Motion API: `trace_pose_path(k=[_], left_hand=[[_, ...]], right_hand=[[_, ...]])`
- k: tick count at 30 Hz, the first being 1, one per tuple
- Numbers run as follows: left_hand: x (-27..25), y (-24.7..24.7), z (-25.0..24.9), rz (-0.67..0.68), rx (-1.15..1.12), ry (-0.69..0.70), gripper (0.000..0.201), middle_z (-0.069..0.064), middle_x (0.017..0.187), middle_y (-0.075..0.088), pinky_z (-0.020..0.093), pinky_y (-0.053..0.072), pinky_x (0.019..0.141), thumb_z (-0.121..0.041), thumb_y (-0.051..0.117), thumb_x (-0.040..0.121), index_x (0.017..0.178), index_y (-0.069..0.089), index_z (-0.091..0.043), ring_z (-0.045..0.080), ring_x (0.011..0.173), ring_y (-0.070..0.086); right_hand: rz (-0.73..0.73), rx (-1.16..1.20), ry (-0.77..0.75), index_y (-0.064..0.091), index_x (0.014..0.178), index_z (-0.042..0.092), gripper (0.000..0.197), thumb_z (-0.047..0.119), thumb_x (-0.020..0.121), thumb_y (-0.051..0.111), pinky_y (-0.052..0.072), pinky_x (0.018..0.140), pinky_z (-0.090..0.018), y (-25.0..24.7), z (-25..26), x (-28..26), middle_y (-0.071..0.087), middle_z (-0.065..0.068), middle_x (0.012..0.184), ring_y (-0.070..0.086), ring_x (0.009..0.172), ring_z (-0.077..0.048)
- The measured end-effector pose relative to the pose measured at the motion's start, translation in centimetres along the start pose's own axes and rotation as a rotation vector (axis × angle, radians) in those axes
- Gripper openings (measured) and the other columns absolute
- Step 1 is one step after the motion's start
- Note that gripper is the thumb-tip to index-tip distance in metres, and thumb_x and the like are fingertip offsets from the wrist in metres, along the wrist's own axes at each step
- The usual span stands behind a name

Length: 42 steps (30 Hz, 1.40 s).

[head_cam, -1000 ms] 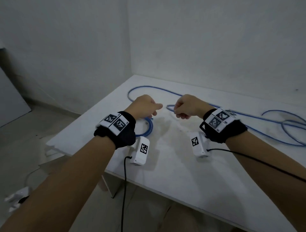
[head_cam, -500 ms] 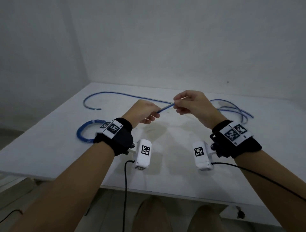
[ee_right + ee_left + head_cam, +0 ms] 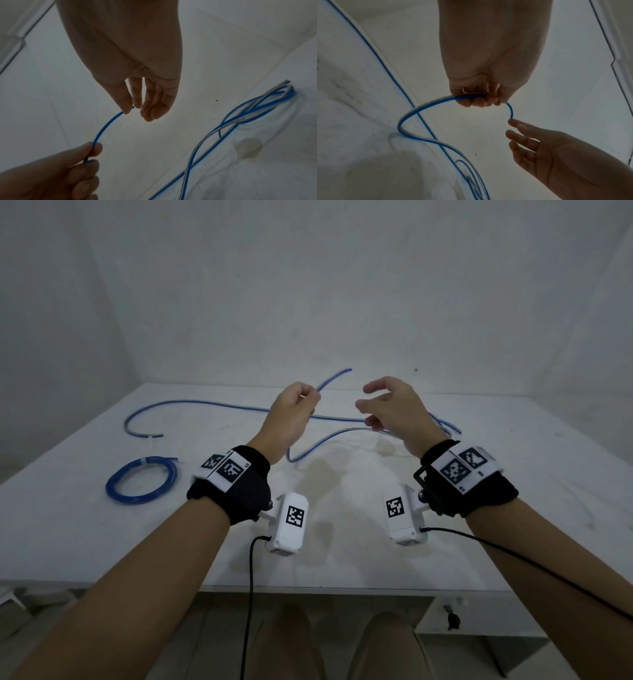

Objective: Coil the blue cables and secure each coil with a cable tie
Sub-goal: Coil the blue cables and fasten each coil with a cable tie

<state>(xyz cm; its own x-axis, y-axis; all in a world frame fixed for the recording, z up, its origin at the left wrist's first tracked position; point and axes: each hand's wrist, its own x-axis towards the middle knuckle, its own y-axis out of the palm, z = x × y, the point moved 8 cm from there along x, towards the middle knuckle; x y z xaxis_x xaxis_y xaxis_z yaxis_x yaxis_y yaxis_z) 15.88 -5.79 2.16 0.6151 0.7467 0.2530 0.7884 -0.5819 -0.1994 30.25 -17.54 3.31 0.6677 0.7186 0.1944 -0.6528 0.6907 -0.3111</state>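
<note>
My left hand (image 3: 308,402) is raised over the white table (image 3: 342,563) and pinches a loose blue cable (image 3: 334,378) a short way from its free end. The same cable (image 3: 426,106) arcs from the left hand (image 3: 477,100) down to the tabletop. My right hand (image 3: 373,405) hovers beside it with relaxed, spread fingers and holds nothing. In the wrist views the cable's tip (image 3: 106,125) just meets the fingertips of the right hand (image 3: 137,108). A finished blue coil (image 3: 142,482) bound with a white tie lies at the left.
Another loose blue cable (image 3: 191,404) curves across the far left of the table. Several blue strands (image 3: 445,426) bunch up behind my right wrist. A pale smudge (image 3: 383,445) marks the tabletop. Walls close off the back and left; the table's front edge is near my knees.
Both hands have risen and moved apart. The right hand has let go of the cable end and spread its fingers; the left still holds the cable, whose end now sticks up.
</note>
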Motion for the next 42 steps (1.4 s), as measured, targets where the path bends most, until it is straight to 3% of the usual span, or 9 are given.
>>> trace_pose_path(k=[3, 6, 8, 15, 22, 31, 35, 38, 42], left_hand=[[0.2, 0.0, -0.5, -0.062, -0.223, -0.053, 0.015, -0.004, 0.062, 0.037, 0.022, 0.026, 0.052, -0.013, 0.045, 0.099, 0.084, 0.049, -0.015, 0.01, 0.053, 0.031], [0.1, 0.4, -0.6, -0.09, -0.472, -0.11, 0.017, -0.003, 0.06, 0.033, 0.023, 0.026, 0.051, -0.011, 0.041, 0.101, 0.086, 0.047, -0.013, 0.01, 0.051, 0.029], [-0.1, 0.6, -0.6, -0.107, -0.596, -0.139, 0.019, -0.003, 0.058, 0.032, 0.023, 0.027, 0.051, -0.01, 0.04, 0.102, 0.085, 0.045, -0.013, 0.01, 0.049, 0.028], [-0.2, 0.4, -0.4, -0.126, -0.742, -0.216, 0.019, -0.005, 0.047, 0.033, 0.026, 0.03, 0.051, -0.01, 0.037, 0.101, 0.083, 0.045, -0.012, 0.011, 0.043, 0.03], [-0.9, -0.1, 0.2, -0.147, -0.892, -0.324, 0.022, 0.002, 0.056, 0.038, 0.031, 0.044, 0.063, -0.011, 0.037, 0.1, 0.079, 0.043, -0.011, 0.02, 0.053, 0.045], [-2.2, 0.6, 1.7, 0.039, -0.512, -0.392, 0.023, 0.003, 0.064, 0.069, 0.036, 0.049, 0.075, -0.023, 0.039, 0.1, 0.088, 0.055, -0.012, 0.026, 0.072, 0.066], [-2.5, 0.5, 1.6, 0.005, -0.43, -0.412, 0.028, 0.004, 0.065, 0.069, 0.031, 0.052, 0.062, -0.03, 0.036, 0.101, 0.093, 0.056, -0.011, 0.024, 0.061, 0.062], [-2.6, 0.7, 1.5, -0.015, -0.42, -0.426, 0.025, 0.003, 0.058, 0.067, 0.022, 0.043, 0.047, -0.028, 0.037, 0.1, 0.099, 0.055, -0.011, 0.019, 0.048, 0.052], [-2.8, 1.2, 1.1, 0.015, -0.353, -0.402, 0.023, 0.004, 0.057, 0.066, 0.022, 0.038, 0.045, -0.023, 0.041, 0.098, 0.116, 0.052, -0.014, 0.018, 0.044, 0.045]], right_hand=[[0.203, -0.076, 0.089, 0.066, 0.094, 0.004, 0.02, 0.023, 0.093, 0.059, 0.048, 0.059, -0.027, 2.4, -0.6, -1.5, 0.07, -0.011, 0.078, 0.057, 0.056, -0.016], [0.517, -0.178, 0.265, 0.064, 0.104, 0.0, 0.04, 0.036, 0.098, 0.048, 0.052, 0.063, -0.028, 5.6, -2.1, -3.9, 0.072, -0.016, 0.094, 0.063, 0.066, -0.021], [0.601, -0.15, 0.33, 0.06, 0.112, -0.002, 0.044, 0.038, 0.1, 0.045, 0.054, 0.07, -0.029, 6.9, -2.5, -4.7, 0.071, -0.017, 0.106, 0.066, 0.075, -0.024], [0.385, 0.324, 0.366, 0.051, 0.102, 0.013, 0.008, 0.019, 0.099, 0.046, 0.052, 0.084, -0.04, 7.1, -2.4, -3.3, 0.064, -0.011, 0.109, 0.064, 0.092, -0.029], [0.178, 0.688, 0.444, 0.052, 0.09, 0.005, 0.01, 0.008, 0.098, 0.045, 0.053, 0.077, -0.036, 6.3, -3.4, -2.1, 0.064, -0.013, 0.09, 0.065, 0.081, -0.027], [0.001, 0.827, 0.466, 0.06, 0.089, 0.007, 0.009, 0.011, 0.095, 0.055, 0.048, 0.065, -0.026, 3.8, -4.2, -1.9, 0.058, -0.008, 0.075, 0.061, 0.069, -0.022], [-0.002, 0.798, 0.475, 0.064, 0.085, 0.008, 0.013, 0.016, 0.094, 0.059, 0.046, 0.058, -0.024, 3.4, -4.5, -2.2, 0.056, -0.008, 0.074, 0.056, 0.062, -0.019], [-0.028, 0.769, 0.487, 0.061, 0.082, 0.009, 0.011, 0.013, 0.092, 0.061, 0.036, 0.05, -0.022, 2.9, -4.9, -2.3, 0.056, -0.005, 0.064, 0.049, 0.051, -0.015], [-0.055, 0.753, 0.487, 0.053, 0.085, 0.013, 0.011, 0.012, 0.095, 0.054, 0.032, 0.048, -0.021, 2.3, -5.2, -2.2, 0.061, -0.002, 0.055, 0.043, 0.044, -0.013]])
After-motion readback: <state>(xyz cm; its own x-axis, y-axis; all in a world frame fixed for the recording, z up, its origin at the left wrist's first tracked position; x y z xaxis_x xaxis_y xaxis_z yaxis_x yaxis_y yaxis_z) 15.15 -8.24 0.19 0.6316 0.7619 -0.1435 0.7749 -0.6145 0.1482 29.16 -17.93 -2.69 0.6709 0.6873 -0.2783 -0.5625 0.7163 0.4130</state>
